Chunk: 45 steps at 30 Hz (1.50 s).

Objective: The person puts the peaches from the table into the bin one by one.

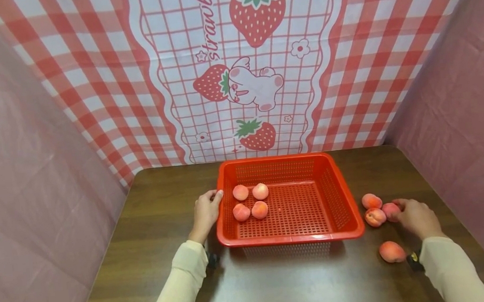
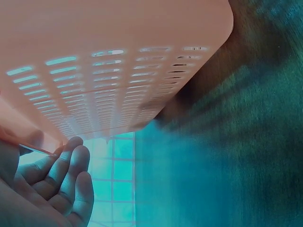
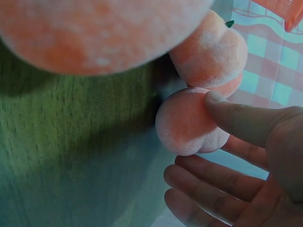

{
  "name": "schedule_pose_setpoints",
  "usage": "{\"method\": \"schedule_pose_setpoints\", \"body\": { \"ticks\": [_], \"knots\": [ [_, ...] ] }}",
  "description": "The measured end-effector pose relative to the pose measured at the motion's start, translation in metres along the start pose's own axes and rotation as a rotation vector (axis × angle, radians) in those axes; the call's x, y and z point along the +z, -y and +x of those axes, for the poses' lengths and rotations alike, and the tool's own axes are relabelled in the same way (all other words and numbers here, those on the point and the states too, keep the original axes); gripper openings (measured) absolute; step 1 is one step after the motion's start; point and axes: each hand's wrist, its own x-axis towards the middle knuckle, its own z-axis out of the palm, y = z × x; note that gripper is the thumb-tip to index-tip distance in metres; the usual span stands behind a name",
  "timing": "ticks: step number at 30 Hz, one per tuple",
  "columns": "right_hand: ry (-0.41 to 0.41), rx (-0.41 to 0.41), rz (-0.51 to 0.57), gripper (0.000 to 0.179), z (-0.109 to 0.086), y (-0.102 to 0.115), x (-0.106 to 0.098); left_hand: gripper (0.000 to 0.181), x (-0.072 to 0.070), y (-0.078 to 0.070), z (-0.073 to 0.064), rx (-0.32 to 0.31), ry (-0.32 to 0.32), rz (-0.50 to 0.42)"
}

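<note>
Peach [image 1: 389, 212] at the fingertips on the right side of the wooden table [image 1: 160, 257], as I see it over my remote feed. The right hand [image 1: 418, 217] has it between thumb [image 3: 241, 118] and forefinger [image 3: 248, 152], parted no wider than the fruit, the other fingers loose below; how firm that pinch is, I cannot tell. The peach lies left of the palm, roughly round, so I read no long axis, and the right hand is plainly the nearer. The relation I judge to matter: two neighbouring peaches [image 1: 373, 202] sit just beside it, between it and the red basket [image 1: 291, 239], so upward looks to me the freer way. A lone peach [image 1: 392, 251] rests near the right wrist. The left hand [image 1: 207, 210] grips the basket's left rim. That basket runs long from left to right, its raised right rim the nearest edge; inside, I see open room on the right, with four peaches [image 1: 260, 210] grouped toward the left end.
</note>
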Motion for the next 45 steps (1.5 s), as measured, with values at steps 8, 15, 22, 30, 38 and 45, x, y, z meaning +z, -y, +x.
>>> {"method": "schedule_pose_setpoints", "body": {
  "ticks": [8,15,22,30,38,45],
  "knots": [
    [-0.023,-0.002,0.024,0.05,-0.0001,0.0014,-0.0017,0.035,-0.0006,-0.0006,-0.0006,0.02,-0.014,0.002],
    [0.0,0.003,0.027,0.049,0.0024,0.0021,-0.0039,0.035,-0.0002,-0.0008,-0.001,0.02,-0.013,0.005],
    [0.005,0.013,0.037,0.048,0.004,0.0018,-0.006,0.033,0.0015,0.0013,-0.0003,0.03,-0.025,0.015],
    [-0.019,0.008,0.059,0.051,0.003,-0.0021,-0.0041,0.033,0.0009,-0.0005,-0.001,0.034,-0.027,0.006],
    [-0.006,0.022,0.068,0.053,0.0025,-0.0018,-0.0048,0.033,-0.0001,0.0001,-0.0013,0.035,-0.03,0.003],
    [0.022,0.046,0.087,0.059,0.0026,-0.0038,-0.006,0.033,0.0004,0.0007,-0.0006,0.035,-0.02,-0.01]
  ]
}}
